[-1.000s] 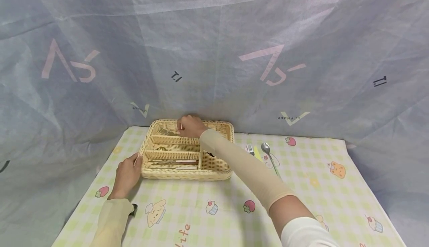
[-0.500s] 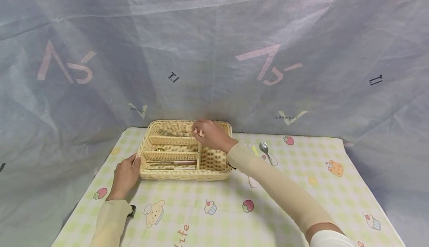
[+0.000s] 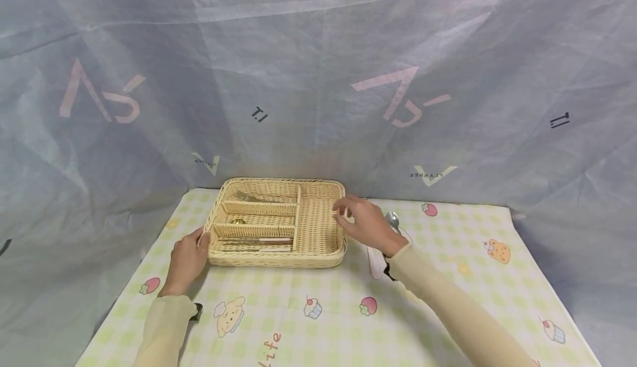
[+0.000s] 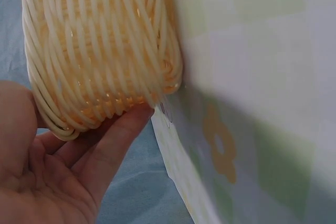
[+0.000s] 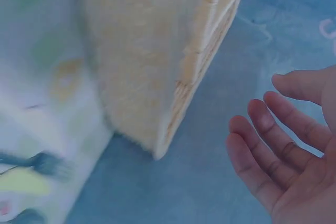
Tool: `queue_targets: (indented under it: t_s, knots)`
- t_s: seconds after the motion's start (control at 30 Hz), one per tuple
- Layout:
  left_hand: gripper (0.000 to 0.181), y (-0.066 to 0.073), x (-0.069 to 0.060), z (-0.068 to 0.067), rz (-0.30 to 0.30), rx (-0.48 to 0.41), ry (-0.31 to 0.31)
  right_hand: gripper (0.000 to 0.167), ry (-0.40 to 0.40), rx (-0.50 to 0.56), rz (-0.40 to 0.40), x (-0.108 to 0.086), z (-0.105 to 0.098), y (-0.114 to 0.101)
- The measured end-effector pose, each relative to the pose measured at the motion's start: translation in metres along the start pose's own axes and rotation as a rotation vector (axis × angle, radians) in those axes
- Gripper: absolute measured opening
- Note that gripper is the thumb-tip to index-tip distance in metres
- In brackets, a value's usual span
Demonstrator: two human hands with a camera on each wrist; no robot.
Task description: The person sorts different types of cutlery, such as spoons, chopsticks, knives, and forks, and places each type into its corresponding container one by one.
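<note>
A wicker basket [image 3: 278, 262] with compartments stands on the cloth. My left hand [image 3: 186, 262] grips its left end; in the left wrist view the hand [image 4: 68, 166] has its fingers against the woven side [image 4: 100, 45]. Forks [image 3: 251, 197] lie in the back left compartment, a gold-coloured piece [image 3: 239, 221] in the middle one, and pieces with white handles [image 3: 276, 240] in the front one. Empty, with fingers loosely bent, my right hand [image 3: 368, 224] is at the basket's right edge; the right wrist view shows this hand [image 5: 299, 156] apart from the basket [image 5: 136, 51].
Right of the basket lies a metal spoon [image 3: 392, 219], partly behind my right hand. The right wrist view shows a fork [image 5: 47, 163] and a yellow-green piece [image 5: 23, 181] on the cloth, blurred. A grey curtain [image 3: 318, 79] hangs behind the basket.
My right hand has left the back left compartment and moved right to the basket's right edge, its fingers now loosened. My left hand and the basket have stayed in place.
</note>
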State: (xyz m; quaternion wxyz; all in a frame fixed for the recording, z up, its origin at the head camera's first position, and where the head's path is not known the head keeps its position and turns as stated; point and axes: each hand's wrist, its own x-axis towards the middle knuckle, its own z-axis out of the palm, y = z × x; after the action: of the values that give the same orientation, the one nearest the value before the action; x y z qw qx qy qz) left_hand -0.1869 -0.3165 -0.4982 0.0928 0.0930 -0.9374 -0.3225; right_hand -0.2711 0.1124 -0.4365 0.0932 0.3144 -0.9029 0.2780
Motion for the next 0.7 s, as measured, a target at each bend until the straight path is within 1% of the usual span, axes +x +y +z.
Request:
queue_targets:
  t_s: [0.17,0.4,0.57,0.7]
  knots:
    - [0.049,0.001,0.0,0.0,0.009,0.009,0.011,0.013,0.04,0.009,0.067,-0.035,-0.007,0.023]
    - [0.049,0.002,-0.001,-0.002,0.024,0.012,0.01,0.015,0.071,0.005,0.196,-0.079,-0.016,0.064]
    - [0.05,0.003,0.0,-0.002,-0.001,0.007,-0.002,0.015,0.093,-0.01,0.273,-0.101,-0.024,0.085]
    - [0.051,0.003,0.0,-0.002,-0.019,0.006,-0.007,0.014,0.09,-0.044,0.334,-0.112,-0.03,0.097]
